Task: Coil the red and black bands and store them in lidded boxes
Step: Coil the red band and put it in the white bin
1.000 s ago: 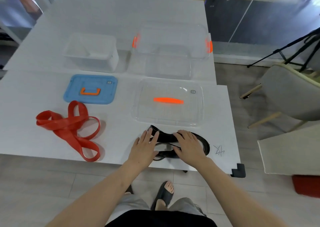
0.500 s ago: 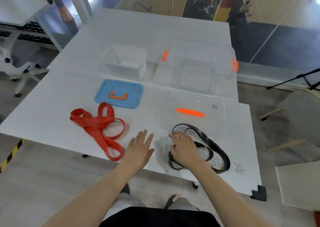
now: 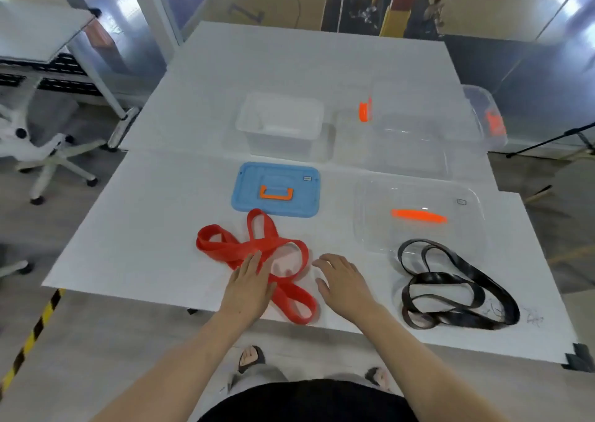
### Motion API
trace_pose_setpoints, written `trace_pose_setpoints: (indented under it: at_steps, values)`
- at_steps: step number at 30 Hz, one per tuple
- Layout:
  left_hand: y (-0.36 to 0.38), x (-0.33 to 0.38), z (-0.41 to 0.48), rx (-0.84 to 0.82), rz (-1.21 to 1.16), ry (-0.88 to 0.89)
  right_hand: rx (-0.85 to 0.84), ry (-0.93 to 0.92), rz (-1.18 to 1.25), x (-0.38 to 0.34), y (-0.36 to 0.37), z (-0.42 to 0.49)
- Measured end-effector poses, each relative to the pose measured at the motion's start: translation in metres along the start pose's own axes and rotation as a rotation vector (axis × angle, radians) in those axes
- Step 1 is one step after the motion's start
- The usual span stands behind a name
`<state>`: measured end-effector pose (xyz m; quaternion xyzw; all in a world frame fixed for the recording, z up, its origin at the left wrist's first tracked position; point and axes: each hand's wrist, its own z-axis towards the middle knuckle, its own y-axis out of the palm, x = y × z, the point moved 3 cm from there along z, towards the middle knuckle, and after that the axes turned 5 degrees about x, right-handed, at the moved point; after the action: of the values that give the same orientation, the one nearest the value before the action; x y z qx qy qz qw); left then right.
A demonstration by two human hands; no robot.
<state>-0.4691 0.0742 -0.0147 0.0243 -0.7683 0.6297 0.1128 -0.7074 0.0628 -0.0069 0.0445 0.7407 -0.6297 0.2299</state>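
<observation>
A red band (image 3: 225, 247) lies in loose tangled loops near the table's front edge. My left hand (image 3: 249, 284) rests flat on its middle, fingers spread. Just right of the red band hovers my right hand (image 3: 343, 284), fingers apart and holding nothing. The black band (image 3: 450, 289) sprawls in loose loops at the front right, untouched. A blue lid with an orange handle (image 3: 275, 189) lies behind the red band, and a small white box (image 3: 280, 125) stands behind that. A clear lid with an orange handle (image 3: 418, 215) lies behind the black band, in front of a big clear box (image 3: 415, 132).
The white table (image 3: 154, 228) ends close to my body. An office chair base (image 3: 48, 161) and another desk stand to the left. Yellow-black tape (image 3: 32, 334) marks the floor at front left. A tripod leg (image 3: 547, 138) shows at the right.
Both hands left the black band and moved left to the red band. The left hand now lies on the red band. My view shifted left.
</observation>
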Motion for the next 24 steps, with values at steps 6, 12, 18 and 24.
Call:
trace_pose_setpoints:
  at_steps: [6,12,18,24]
  values:
    - [-0.008,-0.067,-0.001,-0.076,0.042,0.106,0.013,0.105,-0.022,-0.058,0.030,0.020]
    - [-0.015,-0.098,0.013,-0.052,0.014,0.167,0.038,0.260,-0.028,-0.068,0.033,0.042]
    - [-0.019,-0.112,0.038,-0.125,-0.007,0.145,-0.024,0.471,0.128,-0.060,0.044,0.071]
    - [-0.013,-0.121,0.037,-0.199,-0.014,0.145,-0.050,0.610,0.241,-0.051,0.066,0.086]
